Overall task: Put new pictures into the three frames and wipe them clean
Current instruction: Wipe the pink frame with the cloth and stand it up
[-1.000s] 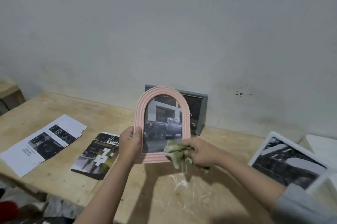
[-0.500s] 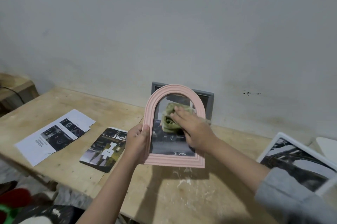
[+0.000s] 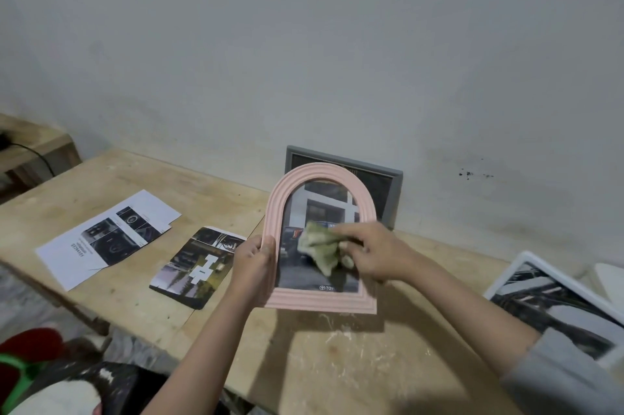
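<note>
My left hand [image 3: 254, 262] grips the left edge of a pink arched frame [image 3: 324, 301], held upright above the wooden table [image 3: 337, 364]. The frame holds a picture of a dark truck before a building. My right hand [image 3: 374, 254] presses a crumpled green cloth [image 3: 319, 245] against the middle of its glass. A grey frame [image 3: 395, 193] leans on the wall behind, partly hidden by the pink one. A white frame [image 3: 513, 271] with a dark picture lies at the right edge.
A white printed sheet [image 3: 104, 239] and a dark glossy picture [image 3: 199, 266] lie on the table's left part. A lower wooden bench [image 3: 37, 151] with a black cable stands far left. The wall runs close behind the table.
My right hand first moved the cloth up from the frame's lower edge to the upper glass, then down to the middle. The frame has tilted slightly and moved right in view.
</note>
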Demonstrator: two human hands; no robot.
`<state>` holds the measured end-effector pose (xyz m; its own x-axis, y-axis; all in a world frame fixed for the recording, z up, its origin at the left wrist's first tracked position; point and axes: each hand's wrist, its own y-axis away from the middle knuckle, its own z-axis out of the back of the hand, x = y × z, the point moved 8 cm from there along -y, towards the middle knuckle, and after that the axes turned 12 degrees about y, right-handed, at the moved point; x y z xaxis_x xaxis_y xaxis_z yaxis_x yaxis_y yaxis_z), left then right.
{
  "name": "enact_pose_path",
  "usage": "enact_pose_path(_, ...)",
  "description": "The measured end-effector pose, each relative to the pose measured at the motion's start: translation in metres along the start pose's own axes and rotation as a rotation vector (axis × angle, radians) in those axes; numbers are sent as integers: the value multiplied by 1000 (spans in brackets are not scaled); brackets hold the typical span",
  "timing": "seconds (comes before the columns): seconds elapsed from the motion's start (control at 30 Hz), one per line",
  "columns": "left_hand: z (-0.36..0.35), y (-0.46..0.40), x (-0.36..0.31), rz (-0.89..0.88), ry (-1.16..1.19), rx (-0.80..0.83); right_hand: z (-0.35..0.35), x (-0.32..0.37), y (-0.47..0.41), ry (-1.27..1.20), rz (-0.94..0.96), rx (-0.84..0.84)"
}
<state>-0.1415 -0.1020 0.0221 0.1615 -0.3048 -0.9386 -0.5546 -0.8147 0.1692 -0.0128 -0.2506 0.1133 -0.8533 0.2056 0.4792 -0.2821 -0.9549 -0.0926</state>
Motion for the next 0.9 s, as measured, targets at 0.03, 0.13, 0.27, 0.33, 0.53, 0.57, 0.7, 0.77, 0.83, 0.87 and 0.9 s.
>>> enact_pose_path(0.03,-3,1,1,5,5,22,18,0,-5,74,33,-159)
enact_pose_path(0.13,-14,7,-9,-33,-31,101,39,1,-16,387,132,-398)
enact_pose_path(0.27,-19,10,-18,-54,-18,100,12,-8,-24,583,164,-357)
enact_pose_path(0.33,-14,8,-18,-55,-7,67,-8,-4,-14,528,152,-344)
enact_pose_path(0.53,5,4,-22,-25,-19,-81,-66,22,26,360,310,-262)
enact_pose_path(0.57,7,4,-22,-16,-49,-81,-72,22,28,272,283,-192)
enact_pose_path(0.7,13,4,-16,9,-152,-79,-59,12,21,-92,88,36)
enact_pose_path(0.77,9,10,-16,27,-105,-73,-29,9,13,-100,41,-115)
enact_pose_path(0.83,3,13,-19,-3,-115,-41,1,3,5,26,41,-363)
enact_pose_path(0.87,-2,18,-23,-25,-138,-17,10,-1,1,89,26,-438)
enact_pose_path(0.9,-6,22,-27,-48,-158,19,14,-6,-5,145,2,-469)
